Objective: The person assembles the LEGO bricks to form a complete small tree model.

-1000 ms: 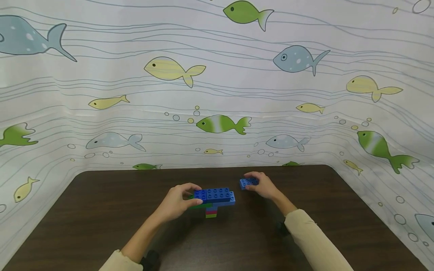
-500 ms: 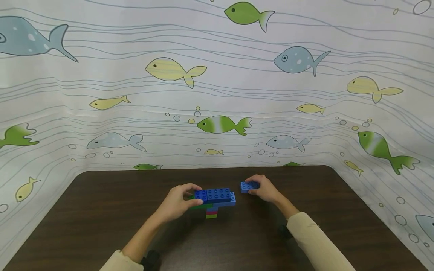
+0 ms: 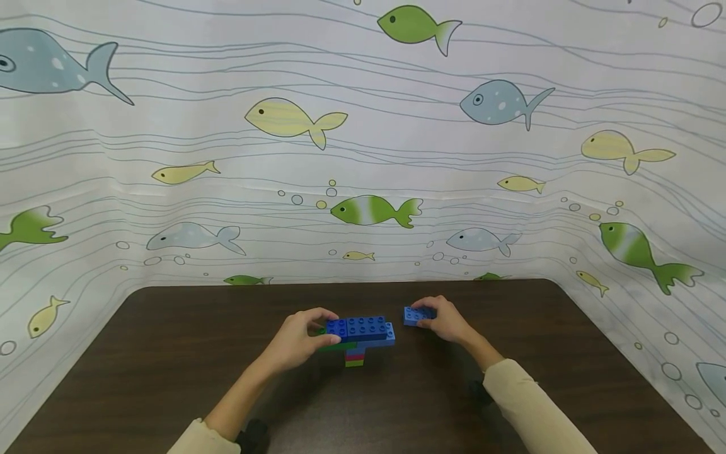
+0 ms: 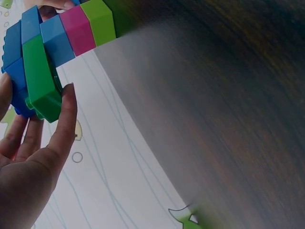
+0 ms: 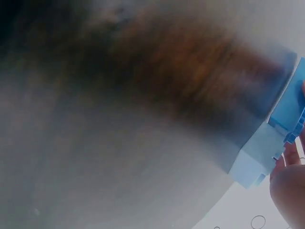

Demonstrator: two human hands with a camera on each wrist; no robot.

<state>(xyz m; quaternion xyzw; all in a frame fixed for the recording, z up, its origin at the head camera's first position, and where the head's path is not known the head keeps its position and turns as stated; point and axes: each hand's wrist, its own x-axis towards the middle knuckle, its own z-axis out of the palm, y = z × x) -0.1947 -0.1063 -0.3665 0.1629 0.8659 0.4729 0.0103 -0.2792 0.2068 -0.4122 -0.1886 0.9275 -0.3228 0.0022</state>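
Note:
My left hand [image 3: 297,337] holds the left end of a T-shaped toy brick model, thumb on the near side and fingers behind. On its top sit a dark blue brick [image 3: 367,327] and a short royal blue brick [image 3: 336,328]. Below them lie a green brick [image 4: 43,78] and a light blue brick [image 3: 390,333]. The stem shows blue, pink [image 4: 77,31] and lime [image 4: 98,22] bricks. My right hand [image 3: 448,320] pinches a studded blue piece to the model's right. In the right wrist view, a pale blue brick [image 5: 257,155] adjoins a stronger blue one [image 5: 288,102]; fingers partly cover them.
A dark brown wooden table [image 3: 170,366] lies under both hands. White sheeting with printed fish [image 3: 363,210] stands along its back and sides. Dark wrist devices [image 3: 252,435] show beneath the cream sleeves [image 3: 207,438].
My right hand has drawn the blue piece slightly toward me. More of its studded top shows at the left. My left hand keeps its hold on the model almost unmoved.

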